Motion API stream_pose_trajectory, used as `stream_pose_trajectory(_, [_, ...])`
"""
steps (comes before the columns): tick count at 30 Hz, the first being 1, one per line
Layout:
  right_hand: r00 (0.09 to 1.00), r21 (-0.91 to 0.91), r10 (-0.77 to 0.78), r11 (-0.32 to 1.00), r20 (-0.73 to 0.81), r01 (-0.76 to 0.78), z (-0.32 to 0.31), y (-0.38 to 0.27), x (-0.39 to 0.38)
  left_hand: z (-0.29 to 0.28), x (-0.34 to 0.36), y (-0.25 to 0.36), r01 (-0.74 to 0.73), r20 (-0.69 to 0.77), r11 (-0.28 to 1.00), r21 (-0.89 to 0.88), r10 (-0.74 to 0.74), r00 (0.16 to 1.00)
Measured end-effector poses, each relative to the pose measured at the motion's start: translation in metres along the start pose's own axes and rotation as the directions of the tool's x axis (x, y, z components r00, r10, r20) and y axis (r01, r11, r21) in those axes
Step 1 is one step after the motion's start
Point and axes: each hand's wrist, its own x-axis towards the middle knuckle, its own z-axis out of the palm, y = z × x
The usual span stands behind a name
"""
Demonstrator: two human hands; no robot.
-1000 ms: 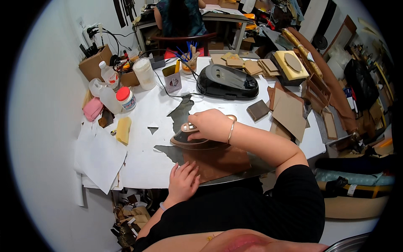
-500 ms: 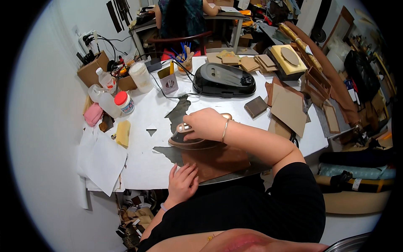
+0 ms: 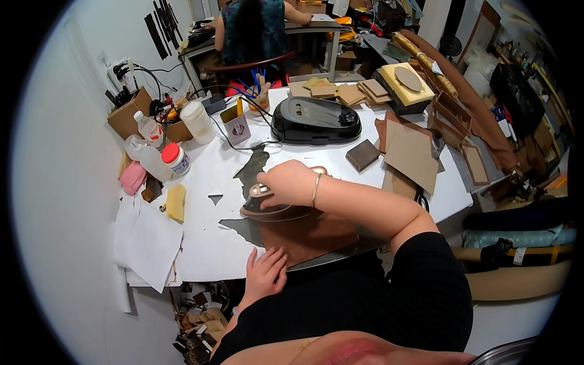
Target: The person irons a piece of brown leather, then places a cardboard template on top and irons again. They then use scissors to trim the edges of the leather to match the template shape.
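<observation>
My right hand (image 3: 278,182) is closed round the handle of an iron (image 3: 274,213), whose soleplate rests on a brown sheet (image 3: 310,240) near the table's front edge. Its thumb points down along the handle. My left hand (image 3: 267,271) lies open, fingertips on the sheet's lower left corner. Torn dark grey patches (image 3: 242,230) show on the white table top (image 3: 207,243) left of and behind the iron. A black appliance base (image 3: 313,121) with a cord stands behind.
Bottles (image 3: 155,161), a red-lidded jar (image 3: 176,159), a sponge (image 3: 176,202) and papers (image 3: 143,243) are at left. Cardboard pieces (image 3: 409,155) and a dark block (image 3: 362,155) lie right. A co-worker (image 3: 252,33) sits beyond the table.
The view has shifted slightly. My hands and the iron stay in about the same places on the sheet. The co-worker's right arm has come further into view.
</observation>
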Motion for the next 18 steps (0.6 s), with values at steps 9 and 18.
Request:
stream_pose_trajectory(9, [1.000,0.049,-0.003,0.999,0.001,0.003,-0.007,0.004,0.001,-0.006,0.002,0.010,-0.006,0.146,0.998,0.067,-0.004,0.989])
stream_pose_trajectory(18, [0.976,0.035,0.048,0.999,-0.211,-0.041,-0.032,-0.002,-0.007,-0.009,0.015,0.002,0.005,0.185,0.991,0.134,-0.030,0.982])
